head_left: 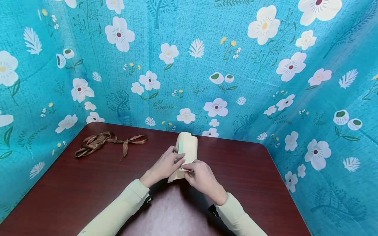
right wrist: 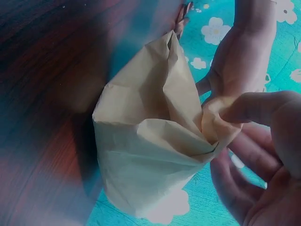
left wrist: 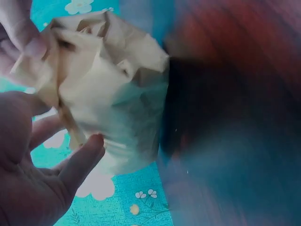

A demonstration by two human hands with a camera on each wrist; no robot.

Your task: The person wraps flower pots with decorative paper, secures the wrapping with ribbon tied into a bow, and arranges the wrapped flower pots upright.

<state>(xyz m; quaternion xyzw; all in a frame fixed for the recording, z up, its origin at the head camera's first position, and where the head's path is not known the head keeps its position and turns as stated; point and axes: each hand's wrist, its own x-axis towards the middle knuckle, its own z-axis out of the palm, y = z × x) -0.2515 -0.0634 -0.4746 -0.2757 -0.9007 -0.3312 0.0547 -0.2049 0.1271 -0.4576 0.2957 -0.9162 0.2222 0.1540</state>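
Observation:
A package wrapped in cream paper (head_left: 190, 147) lies near the middle of the table, a pale green strip (head_left: 180, 146) along its left side. Its near end shows loose, creased folds (right wrist: 155, 103) in the right wrist view. My right hand (head_left: 203, 177) pinches a gathered corner of this paper between thumb and fingers. From the left, my left hand (head_left: 165, 165) reaches over the package. Its fingers (left wrist: 82, 162) are spread and fairly straight at the paper's edge in the left wrist view, where the pinching right hand (left wrist: 21, 28) also appears.
A bundled brown ribbon (head_left: 97, 143) with a loop lies at the back left of the dark red table (head_left: 236, 164). A blue flowered cloth (head_left: 189, 82) rises along the table's back and sides.

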